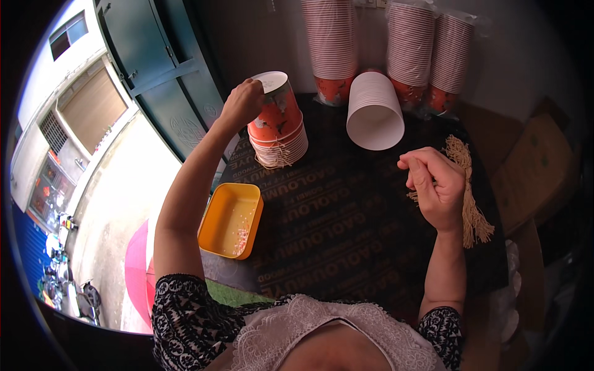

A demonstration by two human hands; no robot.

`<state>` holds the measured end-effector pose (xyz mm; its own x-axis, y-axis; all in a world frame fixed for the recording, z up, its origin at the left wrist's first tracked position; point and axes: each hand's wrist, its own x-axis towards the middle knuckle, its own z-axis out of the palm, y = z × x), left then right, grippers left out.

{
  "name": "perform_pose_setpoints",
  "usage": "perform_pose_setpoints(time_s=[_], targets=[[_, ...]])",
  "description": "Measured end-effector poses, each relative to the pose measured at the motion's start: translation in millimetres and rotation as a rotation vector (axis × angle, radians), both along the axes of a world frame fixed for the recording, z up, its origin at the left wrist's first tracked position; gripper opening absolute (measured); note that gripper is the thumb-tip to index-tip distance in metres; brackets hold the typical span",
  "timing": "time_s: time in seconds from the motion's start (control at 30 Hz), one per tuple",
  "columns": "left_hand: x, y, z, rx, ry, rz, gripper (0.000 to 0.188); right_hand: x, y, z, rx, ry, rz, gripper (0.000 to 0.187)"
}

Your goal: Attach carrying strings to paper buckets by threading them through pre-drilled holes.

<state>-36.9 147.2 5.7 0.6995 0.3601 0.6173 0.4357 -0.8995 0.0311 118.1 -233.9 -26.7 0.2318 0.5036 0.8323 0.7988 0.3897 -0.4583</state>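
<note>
My left hand (244, 104) is closed at the upper edge of a red patterned paper bucket (276, 117). The bucket stands bottom-up on a nested stack, and tan cords (276, 153) hang around the stacked rims. My right hand (436, 185) is raised over the right side of the table, fingers curled in and thumb against them; whether anything small is between them is hidden. Beside it lies a bundle of tan cords (475, 213), tied near its top. A yellow rectangular tub (253, 238) with small pink and white bits inside sits at the near left.
A nested stack of paper buckets (375, 114) lies on its side at the back, mouth toward me. Tall plastic-wrapped bucket stacks (331, 43) stand behind it. The dark printed tabletop (346, 216) ends near my body. Cardboard (526, 167) leans at right; a green door (167, 80) stands left.
</note>
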Motion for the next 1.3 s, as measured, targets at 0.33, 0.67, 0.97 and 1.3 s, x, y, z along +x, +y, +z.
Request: perform_pose_setpoints(time_s=[0.33,0.67,0.97,1.3], targets=[[-1.3,2.5,-15.2,-0.032,-0.068,-0.045,0.010,1.0,3.4,-1.7,0.004,-0.013,-0.016,0.011],[15.6,-35.4,-13.2,0.240,0.054,0.238,0.017,51.6,13.1,-14.4,-0.104,0.351,-0.057,0.018],[114.5,-71.3,-91.0,-0.350,-0.040,-0.021,0.019,142.2,70.0,-98.8,-0.065,0.280,-0.506,0.010],[197.6,-95.6,-172.2,-0.567,-0.486,0.069,0.033,182.4,119.2,-134.1,-0.106,0.192,-0.550,0.023]])
